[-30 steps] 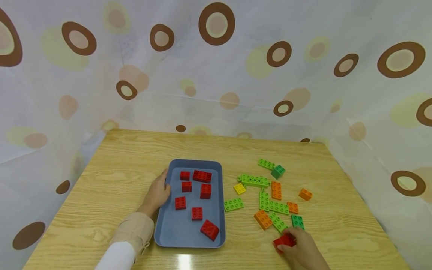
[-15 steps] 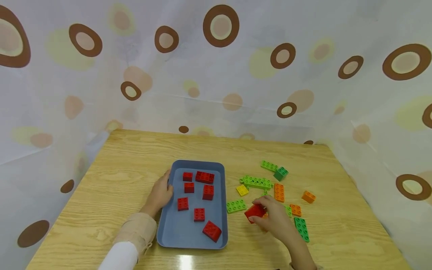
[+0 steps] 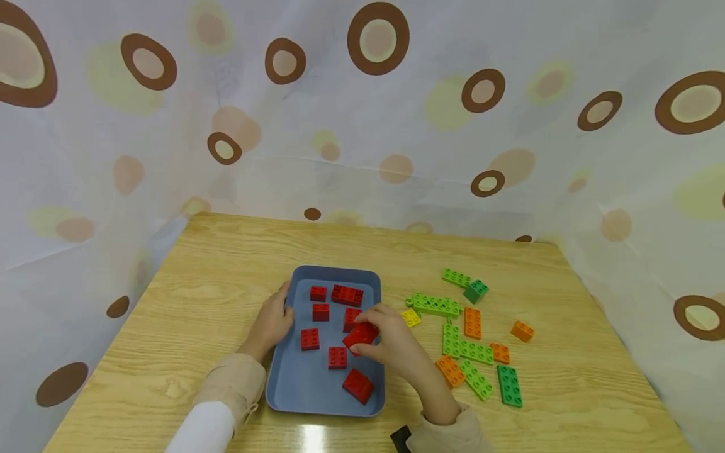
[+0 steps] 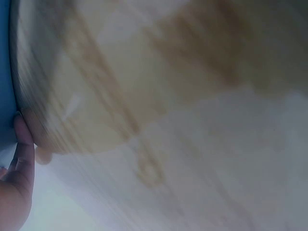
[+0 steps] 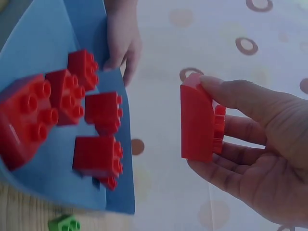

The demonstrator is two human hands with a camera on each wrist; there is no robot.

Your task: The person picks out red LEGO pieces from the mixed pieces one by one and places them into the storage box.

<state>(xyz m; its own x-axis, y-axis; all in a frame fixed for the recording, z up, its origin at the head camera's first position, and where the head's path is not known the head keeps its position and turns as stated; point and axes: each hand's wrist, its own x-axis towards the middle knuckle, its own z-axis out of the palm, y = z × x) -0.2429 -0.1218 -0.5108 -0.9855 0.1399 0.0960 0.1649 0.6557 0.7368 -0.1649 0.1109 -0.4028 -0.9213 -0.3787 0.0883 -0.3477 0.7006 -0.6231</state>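
Note:
My right hand [image 3: 391, 340] pinches a red toy brick [image 3: 361, 336] over the right part of a blue-grey tray [image 3: 317, 402]. In the right wrist view this brick [image 5: 196, 122] has a sloped end and is held apart from the tray, between the thumb and fingers. Several red bricks [image 3: 309, 339] lie scattered inside the tray; one near its right wall is partly covered by the held brick and hand. My left hand [image 3: 272, 321] grips the tray's left rim, seen at the edge of the left wrist view as a hand [image 4: 21, 173] against the blue wall.
Right of the tray, loose bricks are spread on the wooden table [image 3: 226, 251]: light green ones [image 3: 435, 305], orange ones [image 3: 472, 323], a yellow one [image 3: 411, 318] and dark green ones [image 3: 510, 385]. A patterned curtain [image 3: 340, 138] hangs behind the table and along its sides.
My right hand has carried the red brick from the front right of the table, leftward past the loose bricks, to over the tray. The left hand has stayed on the rim.

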